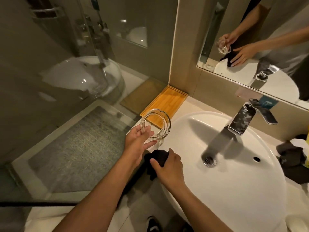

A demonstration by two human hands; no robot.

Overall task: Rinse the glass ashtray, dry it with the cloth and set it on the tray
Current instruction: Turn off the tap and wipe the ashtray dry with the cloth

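Between rinsing and drying, by the look of it. Glass ashtray (155, 124) held up on edge in the left hand (137, 143), fingers pinching its near rim, above the counter between the sink (234, 190) and the wooden tray (167, 99) — clear of both. Right hand (168, 166) closed on the dark cloth (156, 158) at the sink's left rim. Water running from the tap (244, 119). Next, probably: cloth up to the glass, wiped inside and out, a firm hold on the wet rim — then left to the tray.
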